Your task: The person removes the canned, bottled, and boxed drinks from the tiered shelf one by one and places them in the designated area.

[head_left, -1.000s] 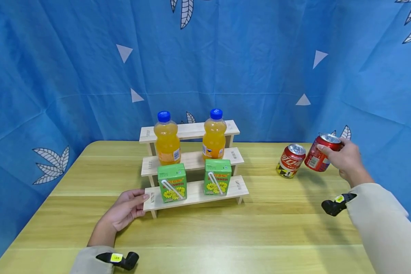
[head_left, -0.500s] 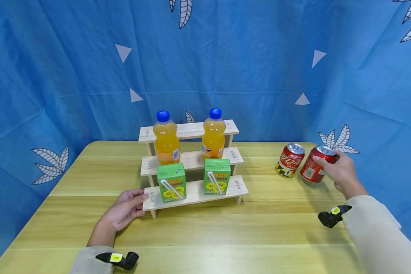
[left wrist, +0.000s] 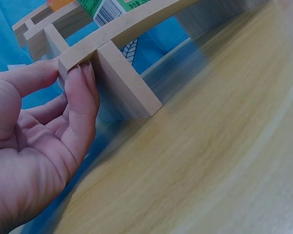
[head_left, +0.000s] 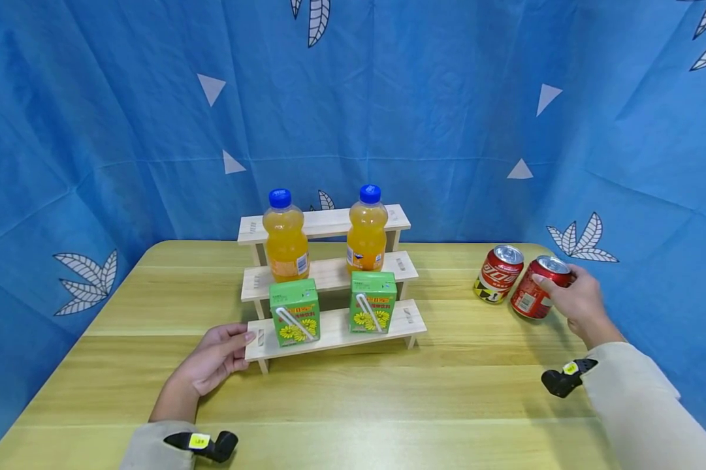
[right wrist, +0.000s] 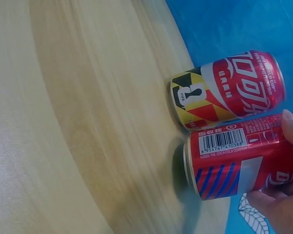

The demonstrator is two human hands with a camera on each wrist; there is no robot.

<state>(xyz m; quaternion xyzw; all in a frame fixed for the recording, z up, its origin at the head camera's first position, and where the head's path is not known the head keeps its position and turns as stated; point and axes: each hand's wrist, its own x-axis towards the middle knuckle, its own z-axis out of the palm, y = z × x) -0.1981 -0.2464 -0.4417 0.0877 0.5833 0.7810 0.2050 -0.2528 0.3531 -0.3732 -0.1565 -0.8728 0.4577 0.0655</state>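
Observation:
At the right of the head view, my right hand [head_left: 582, 303] grips a red soda can [head_left: 535, 287] near its top, thumb on one side and fingers on the other. Its base is close over the table in the right wrist view. Just left of it stands a second soda can [head_left: 498, 274], red with a yellow and black checked band. My left hand [head_left: 217, 360] pinches the left end of the lowest step of a wooden display rack [head_left: 335, 336], thumb on top and fingertips underneath, as the left wrist view shows.
Two juice boxes, a left one [head_left: 296, 313] and a right one [head_left: 373, 303], sit on the rack's lowest step. Two orange drink bottles, one left [head_left: 286, 238] and one right [head_left: 367, 238], stand on the middle step. A blue curtain [head_left: 423, 117] hangs behind the wooden table [head_left: 388, 405].
My right hand has brought the red can down and slightly left, from raised and tilted to low beside the other can. My left hand keeps its hold on the rack.

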